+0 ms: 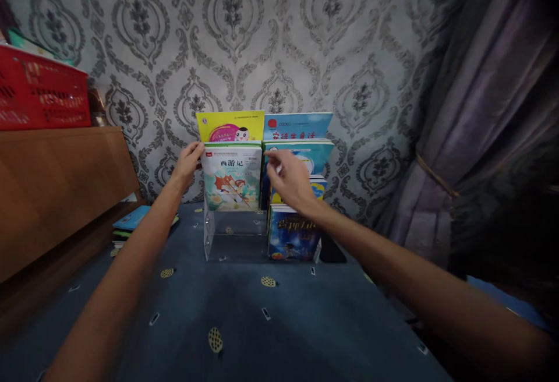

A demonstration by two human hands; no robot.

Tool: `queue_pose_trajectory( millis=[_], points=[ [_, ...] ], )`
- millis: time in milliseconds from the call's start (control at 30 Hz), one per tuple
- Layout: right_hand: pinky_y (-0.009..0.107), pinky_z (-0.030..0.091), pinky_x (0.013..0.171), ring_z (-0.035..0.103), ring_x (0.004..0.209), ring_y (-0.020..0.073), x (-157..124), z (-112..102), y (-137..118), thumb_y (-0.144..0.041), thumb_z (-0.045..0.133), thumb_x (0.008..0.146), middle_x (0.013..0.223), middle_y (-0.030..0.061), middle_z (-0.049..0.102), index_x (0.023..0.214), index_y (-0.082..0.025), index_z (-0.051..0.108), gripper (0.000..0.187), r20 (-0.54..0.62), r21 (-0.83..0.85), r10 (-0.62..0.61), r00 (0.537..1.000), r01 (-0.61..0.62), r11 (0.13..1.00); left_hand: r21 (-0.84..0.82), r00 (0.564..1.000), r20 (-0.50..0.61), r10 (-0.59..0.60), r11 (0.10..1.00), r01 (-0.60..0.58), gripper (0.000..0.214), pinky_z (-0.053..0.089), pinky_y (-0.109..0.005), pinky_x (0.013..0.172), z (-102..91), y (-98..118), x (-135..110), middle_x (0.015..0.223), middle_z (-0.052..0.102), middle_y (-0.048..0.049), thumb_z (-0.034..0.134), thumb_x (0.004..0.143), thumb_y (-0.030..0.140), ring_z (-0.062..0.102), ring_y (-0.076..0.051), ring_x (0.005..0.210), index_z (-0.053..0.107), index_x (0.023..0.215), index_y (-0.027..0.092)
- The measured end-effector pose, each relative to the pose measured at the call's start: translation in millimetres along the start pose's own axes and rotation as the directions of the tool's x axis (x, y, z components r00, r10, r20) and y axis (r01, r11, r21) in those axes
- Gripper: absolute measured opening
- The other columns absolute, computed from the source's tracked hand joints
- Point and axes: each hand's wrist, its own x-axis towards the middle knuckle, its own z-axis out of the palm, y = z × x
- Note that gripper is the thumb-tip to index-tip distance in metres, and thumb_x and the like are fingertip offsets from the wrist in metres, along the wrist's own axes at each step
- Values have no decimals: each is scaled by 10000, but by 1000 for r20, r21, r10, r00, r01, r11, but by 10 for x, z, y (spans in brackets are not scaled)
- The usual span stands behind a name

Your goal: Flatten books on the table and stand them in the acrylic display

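Note:
A clear acrylic tiered rack stands on a dark blue cloth against the wall, filled with children's books. My left hand grips the upper left corner of a white and green book in the left column's middle tier. My right hand is closed at that book's upper right corner, in front of a teal book. Behind stand a yellow book and a blue book. A dark blue book fills the lowest right slot. The lowest left slot is empty.
A wooden cabinet stands at the left with a red plastic crate on top. Flat books lie stacked beside the cabinet. A purple curtain hangs at the right. A small dark object lies right of the rack.

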Motion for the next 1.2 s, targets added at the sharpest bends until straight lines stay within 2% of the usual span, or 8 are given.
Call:
queue_pose_trajectory(
  millis=[100,233,633,900,1000,1067,1133,1200],
  points=[
    [479,429,938,525,1118,336,277,-200,158,-244,463,973,1202,168,618,1228,-152,652,331,-2,-323,-120,993,113,940,-27,1000,-8,-18,999,18,347,400,-175,524,16,-6,-13,773,595,18,660,794,534,528,-113,655,594,863,201],
    [471,406,901,487,1096,351,433,-213,322,-336,479,994,1184,161,616,1252,-171,661,356,111,-491,-108,988,149,858,-66,999,-21,-29,997,28,379,414,-161,507,50,-30,-19,764,594,26,677,784,571,530,-104,630,577,858,213],
    [427,374,836,466,1045,318,459,-124,505,-344,492,989,1105,126,583,1146,-202,679,282,20,-419,-152,988,146,896,-25,996,-93,-10,1000,8,359,410,-148,444,112,5,-28,728,555,25,661,827,546,498,-88,575,556,833,203],
    [466,392,888,483,1096,342,351,-384,625,-329,528,961,1169,148,598,1173,-187,674,294,34,-458,-134,990,135,879,259,991,-83,104,963,-80,452,473,-229,551,32,49,-20,773,568,4,559,854,658,528,-138,668,561,877,206],
    [507,400,927,491,1140,370,261,-562,825,-344,540,944,1213,172,599,1185,-167,670,327,-16,-470,-77,997,61,881,538,945,-136,298,823,-183,400,524,-344,753,47,133,-49,842,618,-42,495,919,591,585,-202,786,577,923,200],
    [517,425,923,510,1140,379,213,-650,988,-377,550,929,1213,181,606,1207,-164,659,367,-45,-441,-18,999,-3,898,702,866,-89,493,648,-296,358,491,-415,919,145,246,-97,953,650,-85,471,954,523,604,-250,940,592,988,188],
    [511,460,901,549,1105,373,188,-696,1143,-413,552,916,1190,180,627,1242,-165,638,418,-52,-374,39,998,-56,926,780,783,64,618,459,-425,333,435,-452,1017,324,395,-161,1088,654,-116,459,977,466,580,-279,1082,600,1074,180],
    [498,486,897,588,1068,352,183,-706,1261,-425,541,909,1184,171,651,1287,-164,603,464,-37,-282,72,997,-80,956,790,737,268,620,297,-537,320,409,-456,1041,558,546,-218,1160,649,-127,458,990,417,554,-292,1143,606,1145,179]
  ],
)
